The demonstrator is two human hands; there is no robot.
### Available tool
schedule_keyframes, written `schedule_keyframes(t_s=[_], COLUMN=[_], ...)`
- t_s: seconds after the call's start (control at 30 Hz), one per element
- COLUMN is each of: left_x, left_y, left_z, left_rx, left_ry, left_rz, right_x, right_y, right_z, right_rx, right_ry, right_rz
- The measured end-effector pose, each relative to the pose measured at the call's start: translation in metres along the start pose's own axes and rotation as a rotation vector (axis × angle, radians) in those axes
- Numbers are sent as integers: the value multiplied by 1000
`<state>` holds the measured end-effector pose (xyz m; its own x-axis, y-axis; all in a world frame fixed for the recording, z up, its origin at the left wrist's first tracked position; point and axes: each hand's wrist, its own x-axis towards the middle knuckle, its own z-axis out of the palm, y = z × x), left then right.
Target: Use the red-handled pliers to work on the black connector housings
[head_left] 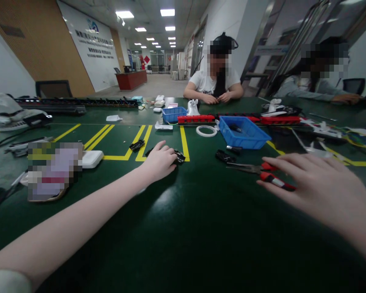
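Observation:
My left hand (159, 161) reaches palm down over the table, fingers bent onto a small black part (179, 156) that it partly covers. Another black part (137, 145) lies just left of it. My right hand (315, 191) has its fingers apart around the red handles of a pair of pliers (264, 171). The index finger hides part of the upper handle, and the thumb lies below the lower one. The jaws point left, close to a black piece (225, 156) on the table.
A blue bin (244, 134) with a dark item in it stands beyond the pliers, beside a white ring (206, 130). A smaller blue bin (174, 114) sits farther back. At left lie a phone (56, 171) and white case (92, 159). Two people sit across the green table (183, 244).

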<state>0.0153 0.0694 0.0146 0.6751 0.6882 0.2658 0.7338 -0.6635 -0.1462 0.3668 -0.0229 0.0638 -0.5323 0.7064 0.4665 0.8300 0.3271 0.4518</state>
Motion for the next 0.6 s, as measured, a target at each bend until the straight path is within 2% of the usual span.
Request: schedule_keyframes(t_s=[0.1, 0.17, 0.3, 0.47, 0.53, 0.6], left_x=[9, 14, 26, 50, 63, 75], left_y=[9, 15, 25, 32, 32, 33], left_z=[7, 11, 16, 20, 22, 23], left_rx=[24, -4, -30, -5, -5, -14], left_ry=[-26, -22, -5, 57, 18, -60], left_rz=[21, 26, 41, 150, 162, 117], right_x=[-7, -12, -20, -22, -21, -18], right_y=[-27, -44, -71, -83, -83, -82], right_z=[8, 15, 19, 12, 10, 7], right_rx=[297, 485, 720, 915, 962, 1005], right_ry=[24, -24, -128, -231, -241, -173], right_rz=[-17, -42, -94, -76, -65, -68])
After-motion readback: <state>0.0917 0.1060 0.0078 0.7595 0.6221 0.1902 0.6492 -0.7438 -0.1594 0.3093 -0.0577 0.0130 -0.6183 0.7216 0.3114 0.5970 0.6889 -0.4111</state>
